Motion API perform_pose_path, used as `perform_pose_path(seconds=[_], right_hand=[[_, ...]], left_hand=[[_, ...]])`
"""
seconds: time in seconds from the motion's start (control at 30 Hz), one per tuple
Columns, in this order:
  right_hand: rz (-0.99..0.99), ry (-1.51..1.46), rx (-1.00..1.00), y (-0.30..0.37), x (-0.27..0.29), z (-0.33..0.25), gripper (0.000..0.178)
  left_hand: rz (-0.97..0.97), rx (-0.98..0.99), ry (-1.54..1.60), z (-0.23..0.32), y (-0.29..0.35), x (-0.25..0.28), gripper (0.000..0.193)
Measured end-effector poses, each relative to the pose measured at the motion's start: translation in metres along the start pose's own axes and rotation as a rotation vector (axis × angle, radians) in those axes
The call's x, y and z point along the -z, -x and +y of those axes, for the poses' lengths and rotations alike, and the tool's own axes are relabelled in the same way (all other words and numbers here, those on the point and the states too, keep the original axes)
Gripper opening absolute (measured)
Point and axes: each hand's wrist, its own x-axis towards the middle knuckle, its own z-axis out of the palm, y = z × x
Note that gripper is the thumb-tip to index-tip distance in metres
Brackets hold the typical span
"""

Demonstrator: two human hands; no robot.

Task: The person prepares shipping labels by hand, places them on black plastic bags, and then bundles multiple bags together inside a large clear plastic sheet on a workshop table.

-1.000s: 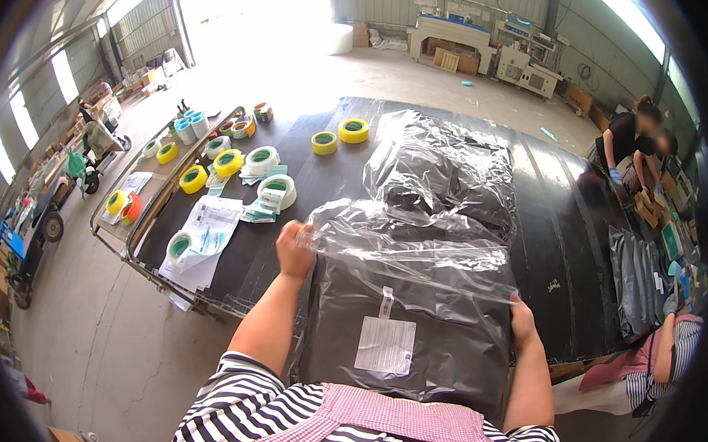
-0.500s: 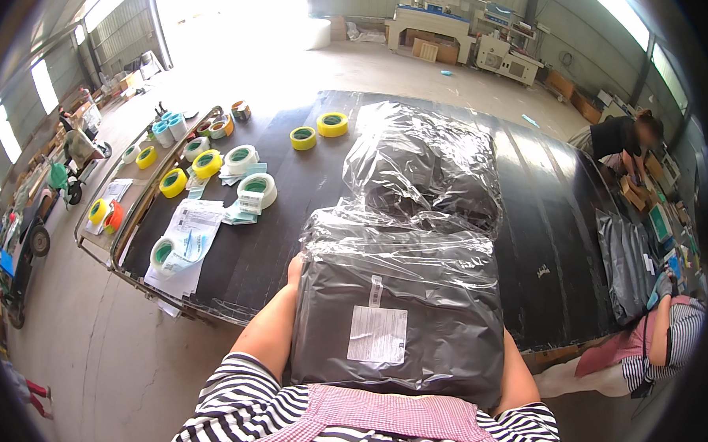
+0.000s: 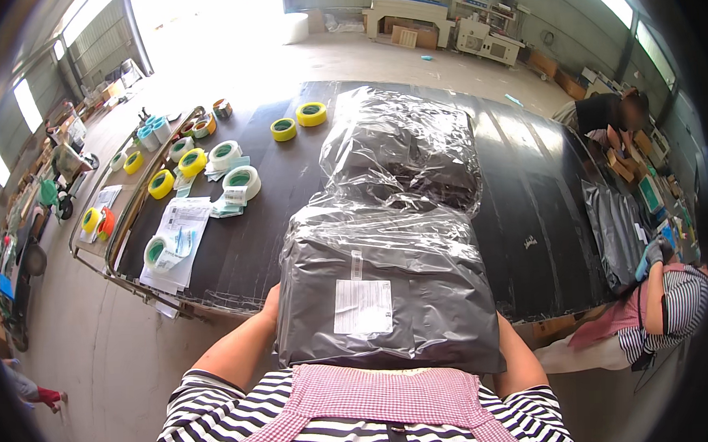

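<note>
A large black plastic package with a white label fills the space in front of my chest, its near part sticking out past the table edge. My left hand grips its left side, fingers hidden behind the plastic. Along the right side runs my right forearm; that hand is out of sight behind the package, which is held between both arms. Beyond it, touching its far end, a second black bundle in shiny clear film lies on the black table.
Several tape rolls and papers lie at the table's left, beside a metal-framed side table. A co-worker in stripes stands at the right with a gloved hand by a dark bag. Another person bends over boxes farther back.
The package has shifted a little away from me and up in the picture. My arms moved with it, and the whole view shifted slightly.
</note>
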Motion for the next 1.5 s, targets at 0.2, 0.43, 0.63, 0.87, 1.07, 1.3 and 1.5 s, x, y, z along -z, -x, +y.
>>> perform_pose_path(seconds=[0.2, 0.43, 0.63, 0.87, 1.07, 1.3, 1.5], right_hand=[[0.001, 0.017, -0.008, 0.015, 0.012, -0.004, 0.032], [-0.003, 0.035, -0.04, 0.037, 0.032, -0.002, 0.032], [-0.036, 0.024, -0.06, 0.047, 0.044, -0.001, 0.032], [-0.097, 0.022, -0.092, 0.051, 0.062, 0.003, 0.032], [-0.144, 0.069, -0.114, 0.052, 0.079, -0.003, 0.032], [-0.374, 0.472, 0.15, 0.113, 0.115, -0.005, 0.033], [-0.033, -0.093, -0.298, 0.142, 0.064, 0.004, 0.029]], left_hand=[[0.061, -0.19, -0.107, -0.001, -0.022, -0.038, 0.024], [0.205, -0.437, -0.225, -0.018, -0.037, -0.051, 0.022], [0.238, -0.495, -0.377, -0.054, -0.03, -0.052, 0.02], [0.285, -0.3, -0.472, -0.054, 0.045, -0.017, 0.004], [0.651, -0.971, -0.732, 0.03, 0.037, -0.088, 0.01], [0.392, -1.177, -0.888, 0.033, 0.083, -0.084, 0.006], [0.353, -1.024, -1.024, -0.062, 0.092, -0.021, 0.013]])
